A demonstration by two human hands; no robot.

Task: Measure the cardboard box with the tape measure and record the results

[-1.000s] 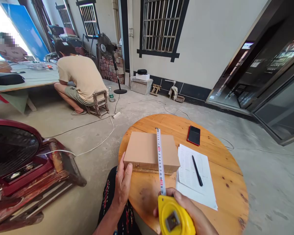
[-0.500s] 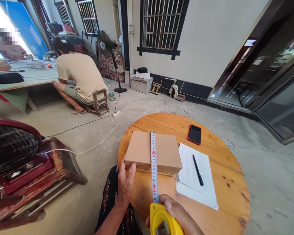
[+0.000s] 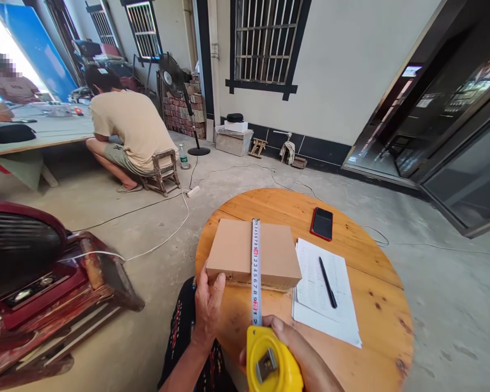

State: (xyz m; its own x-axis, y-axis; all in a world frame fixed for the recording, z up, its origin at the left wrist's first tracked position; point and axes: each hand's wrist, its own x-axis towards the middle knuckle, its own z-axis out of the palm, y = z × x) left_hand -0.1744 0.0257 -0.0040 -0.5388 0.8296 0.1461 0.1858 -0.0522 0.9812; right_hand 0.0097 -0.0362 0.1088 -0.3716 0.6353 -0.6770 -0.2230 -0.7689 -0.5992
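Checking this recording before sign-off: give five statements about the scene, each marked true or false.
1. The right hand holds a yellow tape measure. True.
2. The blade runs over the top of the brown box. True.
3. The left hand is apart from the box. False: it touches the box at its near left corner.
4. The phone lies on the round table. True.
5. The pen lies on the phone. False: it lies on the papers.

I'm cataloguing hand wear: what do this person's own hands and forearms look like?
The left hand and right hand are ungloved, with no ring visible, though the right is partly hidden. No sleeve, watch or bracelet shows on the left forearm or right forearm.
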